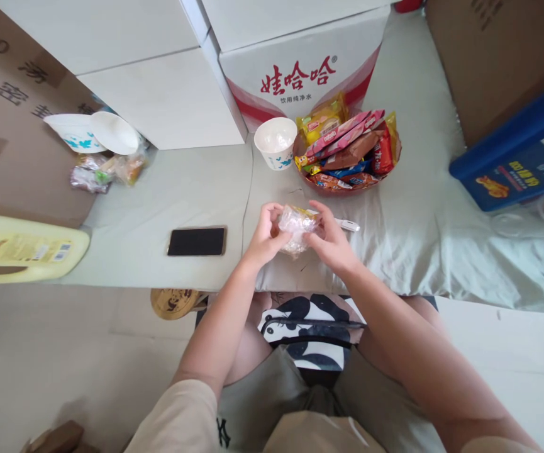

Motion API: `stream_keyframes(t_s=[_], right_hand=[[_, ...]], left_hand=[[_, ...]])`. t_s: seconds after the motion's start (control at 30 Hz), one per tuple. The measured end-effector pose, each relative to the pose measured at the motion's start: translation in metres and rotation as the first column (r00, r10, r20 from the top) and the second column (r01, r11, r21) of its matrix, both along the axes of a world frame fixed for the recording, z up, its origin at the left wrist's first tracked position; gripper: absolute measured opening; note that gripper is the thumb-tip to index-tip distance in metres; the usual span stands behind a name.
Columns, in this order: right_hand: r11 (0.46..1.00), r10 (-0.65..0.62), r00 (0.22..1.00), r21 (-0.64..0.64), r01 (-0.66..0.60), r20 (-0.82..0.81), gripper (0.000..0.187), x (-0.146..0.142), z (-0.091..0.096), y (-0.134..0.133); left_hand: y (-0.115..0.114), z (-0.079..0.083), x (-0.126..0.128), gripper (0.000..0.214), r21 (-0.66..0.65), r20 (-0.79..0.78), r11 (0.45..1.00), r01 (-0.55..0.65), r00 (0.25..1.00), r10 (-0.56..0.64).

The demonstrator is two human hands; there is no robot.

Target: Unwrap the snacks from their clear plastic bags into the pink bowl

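Note:
Between my two hands is a small bundle in clear crinkled plastic wrap (pixel 295 225), with a bit of yellow at its top edge; what it contains I cannot make out. My left hand (pixel 266 238) is closed on its left side, thumb on the front. From the right, my right hand (pixel 331 242) grips it with thumb and fingers. A white slim object (pixel 349 225) pokes out behind the right fingers, its other end hidden. Beyond the hands stand a paper cup (pixel 276 141) with something clear inside and a basket (pixel 335 189) full of packaged snacks.
A phone (pixel 197 241) lies on the cloth-covered table (pixel 158 189). Leftward are paper bowls (pixel 76 133), wrapped items (pixel 106 173) and a yellow jug (pixel 26 248). White boxes (pixel 168 94) line the back; a blue box (pixel 517 157) and a clear plastic cup (pixel 521 220) sit at right.

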State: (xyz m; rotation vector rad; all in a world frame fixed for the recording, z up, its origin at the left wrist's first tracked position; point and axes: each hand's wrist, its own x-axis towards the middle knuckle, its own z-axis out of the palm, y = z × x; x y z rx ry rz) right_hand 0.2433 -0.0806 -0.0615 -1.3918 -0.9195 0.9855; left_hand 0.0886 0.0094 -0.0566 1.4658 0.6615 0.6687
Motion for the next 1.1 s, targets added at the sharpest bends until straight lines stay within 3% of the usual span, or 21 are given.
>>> stream_keyframes(t_s=[0.13,0.27,0.37,0.43,0.53,0.6,0.63,0.73,0.8,0.87,0.97,1.1], right_hand=[[0.999,0.034,0.998,-0.041,-0.032,0.054,0.039,0.001,0.004,-0.001],[0.998,-0.032,0.989,-0.057,0.024,-0.144,0.043,0.000,0.003,0.000],[0.982,-0.184,0.951,-0.083,0.169,-0.249,0.042,-0.005,0.001,0.002],[0.976,-0.213,0.942,-0.088,0.197,-0.258,0.040,-0.007,0.001,0.002],[0.991,-0.137,0.984,-0.022,0.136,-0.116,0.031,-0.003,0.005,0.000],[0.989,-0.150,0.975,0.032,0.146,0.164,0.022,0.005,0.008,-0.003],[0.984,-0.177,0.923,0.055,0.168,0.342,0.019,0.010,0.009,-0.005],[0.980,-0.165,0.632,0.056,0.188,0.758,0.021,0.025,0.007,-0.010],[0.982,-0.092,0.491,-0.003,0.190,0.866,0.028,0.031,0.002,-0.013],[0.976,-0.044,0.436,-0.054,0.211,0.899,0.028,0.033,-0.001,-0.014],[0.974,-0.054,0.492,-0.063,0.219,0.869,0.030,0.032,0.000,-0.015],[0.998,-0.020,0.711,-0.034,0.061,0.703,0.034,0.021,0.009,-0.015]], left_hand=[[0.005,0.008,-0.003,0.063,-0.051,-0.013,0.996,0.074,0.997,-0.074],[0.001,0.010,0.000,0.079,-0.124,0.059,0.984,-0.131,0.988,0.139],[-0.007,0.006,0.010,0.088,-0.217,0.079,0.961,-0.169,0.979,0.190],[-0.011,0.003,0.016,0.092,-0.223,0.086,0.952,-0.209,0.969,0.233],[-0.008,0.002,0.019,0.093,-0.209,0.128,0.900,-0.384,0.901,0.414],[0.002,0.003,0.014,0.087,-0.192,0.142,0.857,-0.478,0.851,0.506],[0.007,0.003,0.011,0.082,-0.169,0.141,0.844,-0.509,0.835,0.532],[0.021,0.001,-0.001,0.068,-0.066,0.110,0.822,-0.566,0.814,0.570],[0.026,-0.003,-0.006,0.064,-0.020,0.060,0.819,-0.574,0.817,0.574],[0.027,-0.007,-0.009,0.062,0.019,0.005,0.826,-0.564,0.826,0.564],[0.024,-0.011,-0.010,0.061,0.116,-0.058,0.850,-0.514,0.851,0.522],[0.016,-0.007,-0.005,0.063,0.242,-0.139,0.879,-0.411,0.882,0.451]])
